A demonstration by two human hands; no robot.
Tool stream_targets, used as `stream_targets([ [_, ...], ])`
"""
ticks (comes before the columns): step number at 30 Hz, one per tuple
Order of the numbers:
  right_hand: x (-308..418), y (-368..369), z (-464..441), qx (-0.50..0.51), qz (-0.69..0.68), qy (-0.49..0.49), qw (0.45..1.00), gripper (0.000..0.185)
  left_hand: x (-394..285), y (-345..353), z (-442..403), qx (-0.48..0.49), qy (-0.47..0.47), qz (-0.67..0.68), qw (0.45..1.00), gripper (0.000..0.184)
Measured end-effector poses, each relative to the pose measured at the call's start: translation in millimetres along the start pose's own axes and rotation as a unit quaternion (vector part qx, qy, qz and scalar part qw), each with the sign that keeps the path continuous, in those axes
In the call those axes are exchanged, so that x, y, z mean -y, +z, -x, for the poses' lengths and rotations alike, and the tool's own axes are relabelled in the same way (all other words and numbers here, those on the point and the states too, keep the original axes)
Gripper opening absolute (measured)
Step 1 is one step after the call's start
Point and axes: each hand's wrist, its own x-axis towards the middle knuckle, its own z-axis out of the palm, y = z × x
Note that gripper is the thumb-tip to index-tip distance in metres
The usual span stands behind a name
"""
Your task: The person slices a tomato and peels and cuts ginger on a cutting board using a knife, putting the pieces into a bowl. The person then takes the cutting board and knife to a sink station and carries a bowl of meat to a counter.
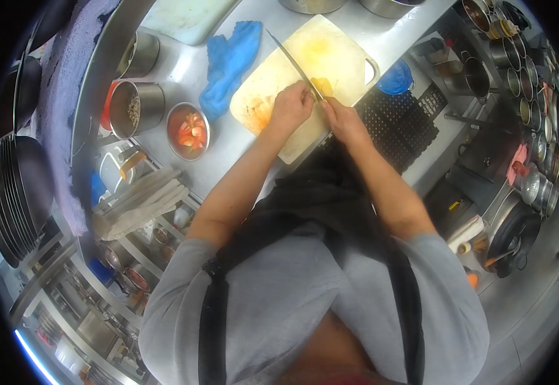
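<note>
The right hand (345,122) grasps the handle end of a long, narrow, dark-bladed knife (290,59), its tip towards 11 o'clock. The left hand (294,106) is curled beside the blade; I cannot tell whether it pinches anything. Small, bright-yellow food pieces (323,86) lie at the blade's 3 o'clock side, on a cream-coloured rectangular cutting board (347,54) straight ahead at 12 o'clock.

The work looks partway through: cut red and pale food pieces (191,133) already sit in a round, shiny metal bowl (171,142) at the board's 8 o'clock, while the yellow pieces remain on the board, apparently not yet moved off. Whether they need more cutting cannot be told.

A crumpled bright-blue cloth (231,67) lies at the board's 9 o'clock. No brand, label or writing is legible.
</note>
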Motion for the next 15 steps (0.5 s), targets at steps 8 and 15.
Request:
stream_targets([
  [8, 18.8, -23.6, 26.7, 0.024, 0.004, 0.039, 0.999, 0.038, -0.4, 0.0, 0.2, -0.002, 0.008, 0.005, 1.000, 0.010],
  [15, 12.5, -25.9, 34.3, 0.054, -0.008, 0.058, 0.997, 0.036, 1.0, 1.8, 1.7, -0.019, 0.039, -0.021, 0.999, 0.009],
])
